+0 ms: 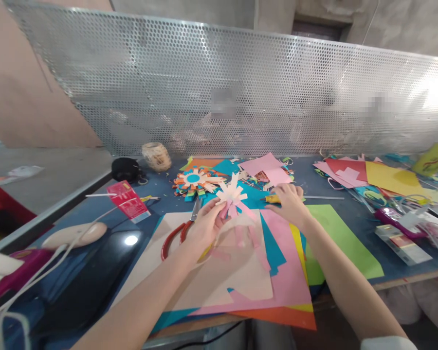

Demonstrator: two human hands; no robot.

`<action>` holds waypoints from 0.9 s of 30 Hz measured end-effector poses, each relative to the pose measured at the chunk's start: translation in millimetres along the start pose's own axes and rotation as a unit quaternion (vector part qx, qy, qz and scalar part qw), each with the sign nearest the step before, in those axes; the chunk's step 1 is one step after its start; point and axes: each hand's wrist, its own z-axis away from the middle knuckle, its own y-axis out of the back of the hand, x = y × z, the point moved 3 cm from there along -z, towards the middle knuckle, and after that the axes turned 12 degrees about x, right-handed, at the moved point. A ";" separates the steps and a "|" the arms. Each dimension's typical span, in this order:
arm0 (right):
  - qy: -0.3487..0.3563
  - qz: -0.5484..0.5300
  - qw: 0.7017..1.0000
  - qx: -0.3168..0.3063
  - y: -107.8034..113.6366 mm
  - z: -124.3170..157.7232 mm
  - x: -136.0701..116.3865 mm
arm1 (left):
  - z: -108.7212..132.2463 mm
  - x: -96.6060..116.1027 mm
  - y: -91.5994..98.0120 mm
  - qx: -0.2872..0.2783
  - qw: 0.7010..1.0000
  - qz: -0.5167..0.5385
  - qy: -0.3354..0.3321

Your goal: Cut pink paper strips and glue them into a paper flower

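My left hand pinches a paper flower of cream and pink petal strips, held above the stacked sheets. My right hand is closed around a yellow glue gun, its tip pointing left toward the flower; a pale glue stick sticks out on the far side of the hand. Partly under my left hand lie red-handled scissors, blades pointing away. Behind the flower rests a finished-looking layered paper flower with a blue centre. A cream sheet tops the paper stack below my hands.
Pink paper and scraps lie at the back. A green sheet is on the right, beyond it a yellow sheet. Leftward are a red packet, a twine roll and a black phone-like slab. A perforated metal panel stands behind.
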 end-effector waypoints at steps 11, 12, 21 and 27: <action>0.230 -0.204 0.951 -0.042 6.6 8.5 -33.6 | 7.2 -4.8 -5.0 -0.080 0.993 -0.083 0.022; 0.235 -0.210 0.948 -0.036 7.4 8.2 -33.6 | 7.1 -5.0 -5.0 -0.081 0.993 -0.083 0.021; 0.251 -0.290 0.923 -0.009 20.4 7.8 -37.4 | 7.4 -3.6 -4.7 -0.085 0.992 -0.098 0.005; 0.168 -0.293 0.941 -0.021 6.3 10.7 -33.1 | 13.6 -1.0 -7.0 -0.089 0.986 -0.138 -0.029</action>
